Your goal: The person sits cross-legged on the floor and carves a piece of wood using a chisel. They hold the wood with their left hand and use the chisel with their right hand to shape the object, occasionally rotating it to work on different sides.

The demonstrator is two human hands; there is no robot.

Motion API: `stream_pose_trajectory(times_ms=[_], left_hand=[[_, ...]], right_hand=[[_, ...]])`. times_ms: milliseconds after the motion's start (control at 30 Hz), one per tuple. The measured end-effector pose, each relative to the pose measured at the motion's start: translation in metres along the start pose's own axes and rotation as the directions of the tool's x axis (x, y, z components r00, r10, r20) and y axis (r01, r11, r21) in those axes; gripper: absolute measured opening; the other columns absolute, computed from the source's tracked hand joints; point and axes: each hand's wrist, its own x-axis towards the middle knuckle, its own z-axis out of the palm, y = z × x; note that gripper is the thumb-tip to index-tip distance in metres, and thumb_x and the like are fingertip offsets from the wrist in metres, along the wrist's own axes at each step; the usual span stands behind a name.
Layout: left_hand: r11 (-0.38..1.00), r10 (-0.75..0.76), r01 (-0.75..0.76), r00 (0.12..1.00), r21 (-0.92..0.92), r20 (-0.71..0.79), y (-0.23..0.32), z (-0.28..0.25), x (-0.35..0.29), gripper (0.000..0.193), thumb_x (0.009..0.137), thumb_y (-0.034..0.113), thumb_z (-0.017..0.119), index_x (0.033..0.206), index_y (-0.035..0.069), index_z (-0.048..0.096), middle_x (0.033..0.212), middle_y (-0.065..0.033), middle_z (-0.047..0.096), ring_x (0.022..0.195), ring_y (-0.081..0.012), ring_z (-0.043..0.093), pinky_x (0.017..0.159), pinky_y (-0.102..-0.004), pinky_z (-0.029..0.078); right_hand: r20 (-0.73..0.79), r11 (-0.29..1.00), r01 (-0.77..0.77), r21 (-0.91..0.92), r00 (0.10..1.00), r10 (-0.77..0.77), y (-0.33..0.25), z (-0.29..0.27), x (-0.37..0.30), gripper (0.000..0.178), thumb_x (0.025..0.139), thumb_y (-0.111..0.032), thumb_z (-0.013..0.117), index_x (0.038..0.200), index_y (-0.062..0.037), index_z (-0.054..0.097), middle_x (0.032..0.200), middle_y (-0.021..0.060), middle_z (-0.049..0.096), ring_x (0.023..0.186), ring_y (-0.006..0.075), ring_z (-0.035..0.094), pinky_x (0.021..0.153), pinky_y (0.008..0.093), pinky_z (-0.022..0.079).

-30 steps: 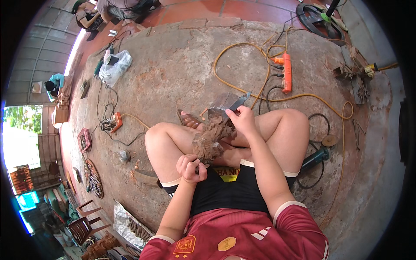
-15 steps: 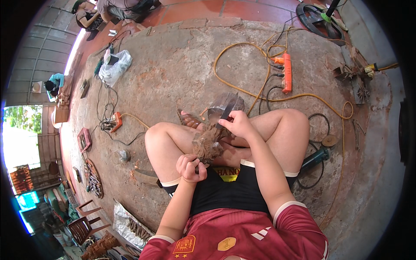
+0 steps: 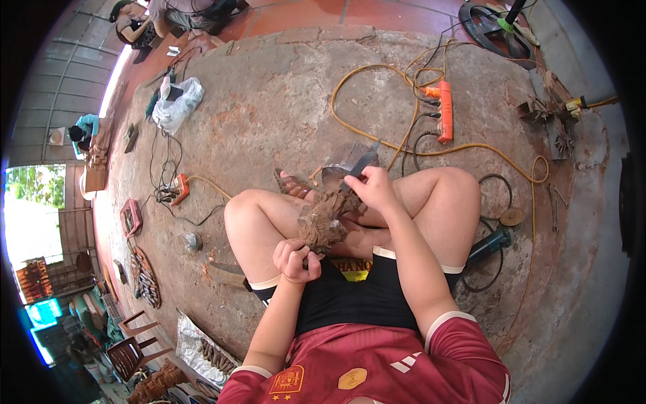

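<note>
Between my crossed legs lies a rough brown carved wooden piece (image 3: 324,221) with a knobbly, textured surface. My right hand (image 3: 374,190) pinches a dark, flat, blade-like tool (image 3: 365,161) above the carving's far end; its exact kind does not show clearly. Just beyond the carving, a dark grey, rounded block (image 3: 336,174) rests on the floor, partly covered by the tool. My left hand (image 3: 295,260) is closed in a fist beside the near left end of the carving. What sits inside that fist is mostly hidden, with only a dark bit showing.
An orange power strip (image 3: 445,112) with a looping yellow cord lies ahead right. A green power tool (image 3: 489,246) lies beside my right knee. Left are a smaller orange socket block (image 3: 180,189), a plastic bag (image 3: 177,104) and a jar (image 3: 190,242). Other people sit far left.
My right hand has shifted slightly right, and the dark tool has tilted rightward, showing more of its flat face. The left hand and the carving stay nearly where they were.
</note>
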Motion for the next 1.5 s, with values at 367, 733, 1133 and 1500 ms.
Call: stream_pose_trajectory(times_ms=[367, 733, 1133, 1500], left_hand=[[1.0, -0.01, 0.01, 1.0, 0.005, 0.001, 0.0, 0.0, 0.0, 0.012, 0.065, 0.005, 0.058, 0.075, 0.001, 0.052, 0.073, -0.0179, 0.061, 0.061, -0.0311, 0.061, 0.058, -0.0389, 0.052], [1.0, -0.009, 0.009, 1.0, 0.002, 0.006, 0.0, 0.0, -0.001, 0.012, 0.066, 0.004, 0.059, 0.075, 0.001, 0.052, 0.074, -0.018, 0.061, 0.061, -0.0311, 0.061, 0.058, -0.0389, 0.052], [1.0, -0.011, 0.011, 1.0, -0.004, -0.001, -0.001, 0.0, -0.003, 0.011, 0.067, 0.005, 0.059, 0.075, 0.001, 0.052, 0.074, -0.0177, 0.061, 0.061, -0.0311, 0.061, 0.058, -0.0387, 0.052], [1.0, -0.012, 0.012, 1.0, -0.007, 0.001, 0.0, 0.001, -0.001, 0.012, 0.067, 0.005, 0.059, 0.075, 0.001, 0.052, 0.074, -0.018, 0.061, 0.061, -0.0309, 0.061, 0.058, -0.0387, 0.052]], right_hand=[[0.188, 1.0, -0.014, 0.011, 0.982, 0.012, -0.011, 0.005, -0.006, 0.026, 0.081, -0.023, 0.075, 0.085, 0.0018, 0.07, 0.075, 0.018, 0.07, 0.069, 0.0287, 0.069, 0.065, 0.0374, 0.053], [0.22, 1.0, 0.021, 0.011, 0.975, -0.023, -0.01, 0.005, -0.007, 0.027, 0.081, -0.023, 0.075, 0.088, 0.0027, 0.07, 0.077, 0.019, 0.07, 0.071, 0.0269, 0.07, 0.065, 0.0375, 0.053], [0.014, 0.999, 0.023, -0.039, 1.0, -0.022, 0.006, 0.009, -0.003, 0.024, 0.084, -0.021, 0.074, 0.088, 0.0018, 0.071, 0.075, 0.0138, 0.071, 0.067, 0.0209, 0.067, 0.064, 0.0357, 0.052], [0.038, 0.999, -0.022, -0.033, 0.999, 0.023, 0.011, 0.009, 0.0, 0.028, 0.083, -0.026, 0.076, 0.082, 0.002, 0.07, 0.073, 0.0159, 0.07, 0.064, 0.022, 0.068, 0.062, 0.0349, 0.052]])
